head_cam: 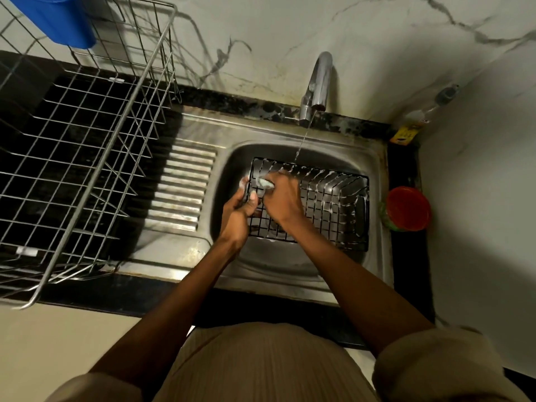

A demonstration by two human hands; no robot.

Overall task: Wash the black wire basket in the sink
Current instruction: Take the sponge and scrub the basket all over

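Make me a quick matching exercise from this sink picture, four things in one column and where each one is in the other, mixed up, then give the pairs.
Things:
1. black basket
2. tap
3. red bowl
4. steel rack

Places:
A. on the counter left of the sink
B. on the ledge right of the sink
C. inside the sink basin, soapy
D. behind the sink, water running

Pairs: 1-C, 2-D, 3-B, 4-A

The left hand grips the basket's left edge; the right hand holds a scrubber against the basket's wires.
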